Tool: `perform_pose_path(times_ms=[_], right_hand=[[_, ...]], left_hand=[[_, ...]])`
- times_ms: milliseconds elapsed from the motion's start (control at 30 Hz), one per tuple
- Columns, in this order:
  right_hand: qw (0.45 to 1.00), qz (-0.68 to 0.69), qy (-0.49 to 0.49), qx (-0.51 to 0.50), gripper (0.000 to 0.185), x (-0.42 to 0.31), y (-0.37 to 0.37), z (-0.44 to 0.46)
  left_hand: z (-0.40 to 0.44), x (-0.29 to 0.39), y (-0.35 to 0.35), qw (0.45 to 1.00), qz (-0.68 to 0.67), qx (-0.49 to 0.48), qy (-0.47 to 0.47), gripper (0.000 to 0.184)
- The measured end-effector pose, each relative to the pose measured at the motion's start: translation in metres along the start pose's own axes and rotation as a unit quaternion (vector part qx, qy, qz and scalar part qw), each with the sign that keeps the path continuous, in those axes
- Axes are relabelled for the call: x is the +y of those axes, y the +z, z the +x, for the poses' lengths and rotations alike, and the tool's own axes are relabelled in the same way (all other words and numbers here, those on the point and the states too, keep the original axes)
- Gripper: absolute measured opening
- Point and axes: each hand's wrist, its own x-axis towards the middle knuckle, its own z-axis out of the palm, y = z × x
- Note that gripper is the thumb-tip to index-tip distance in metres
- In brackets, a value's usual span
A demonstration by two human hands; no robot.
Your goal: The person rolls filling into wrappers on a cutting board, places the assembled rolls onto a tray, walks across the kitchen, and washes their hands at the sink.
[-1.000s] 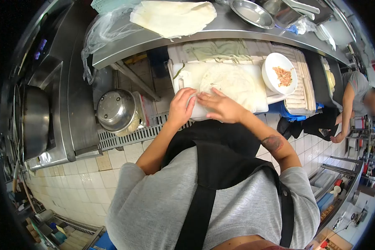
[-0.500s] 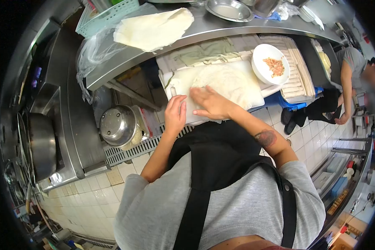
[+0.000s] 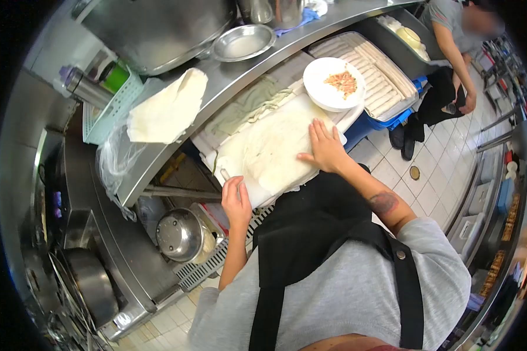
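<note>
A thin, pale dough sheet (image 3: 275,153) lies spread on the white cutting board (image 3: 257,194). My right hand (image 3: 327,147) rests flat on the sheet's right part, fingers spread. At the board's left front corner, by its handle slot, is my left hand (image 3: 235,198), its fingers loosely bent and touching the edge, with nothing visible in it. A white bowl (image 3: 317,88) holding shredded orange-brown filling (image 3: 341,85) stands beyond my right hand. Behind it, a tray is lined with pale rolls (image 3: 386,88).
On the steel counter (image 3: 222,82) lie another pale sheet (image 3: 167,108), a metal dish (image 3: 243,44) and a green basket (image 3: 120,96). A greenish cloth (image 3: 240,108) lies behind the board. A metal pot (image 3: 180,234) stands low at left. Another person (image 3: 454,64) is at the right.
My right hand has slid from the sheet's left part to its right part. The left hand stays at the board's corner, fingers more bent. The whole view has turned.
</note>
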Motion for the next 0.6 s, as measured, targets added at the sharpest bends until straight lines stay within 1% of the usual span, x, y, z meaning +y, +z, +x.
perform_pose_path(times_ms=[33,67,100,167,233,300,367,400,467,567,600], right_hand=[[0.999,0.006,0.008,-0.032,0.104,0.005,-0.005,-0.010],[0.999,-0.031,0.002,0.024,0.089,0.013,-0.002,-0.016],[0.999,0.028,0.012,0.010,0.079,0.018,-0.018,-0.019],[0.989,0.144,0.025,-0.021,0.060,0.030,-0.071,-0.018],[0.972,0.180,-0.015,0.148,0.031,0.054,-0.088,0.001],[0.941,0.121,-0.058,0.312,0.019,0.084,-0.097,0.040],[0.958,0.089,-0.046,0.267,0.028,0.119,-0.106,0.083],[0.969,0.032,-0.068,0.234,0.030,0.138,-0.105,0.102],[0.976,-0.083,-0.111,0.168,0.033,0.168,-0.095,0.137],[0.972,-0.196,-0.126,0.038,0.050,0.182,-0.087,0.152],[0.979,-0.170,-0.109,0.008,0.064,0.184,-0.084,0.153]], left_hand=[[0.001,0.002,0.000,1.000,0.021,0.000,0.015,0.016],[0.003,0.006,-0.001,0.999,0.042,0.001,0.028,0.016],[0.005,0.010,-0.001,0.997,0.063,0.002,0.041,0.016],[0.015,0.022,0.006,0.998,0.030,0.007,0.050,0.017],[0.028,0.035,0.022,0.998,0.011,0.004,0.059,0.019],[0.049,0.053,0.050,0.996,-0.018,-0.021,0.084,0.023],[0.077,0.070,0.088,0.989,-0.052,-0.061,0.125,0.026],[0.093,0.079,0.109,0.984,-0.062,-0.081,0.149,0.027],[0.128,0.094,0.152,0.965,-0.035,-0.103,0.238,0.031],[0.161,0.089,0.208,0.945,0.037,-0.142,0.293,0.030],[0.168,0.088,0.214,0.940,0.059,-0.162,0.293,0.030]])
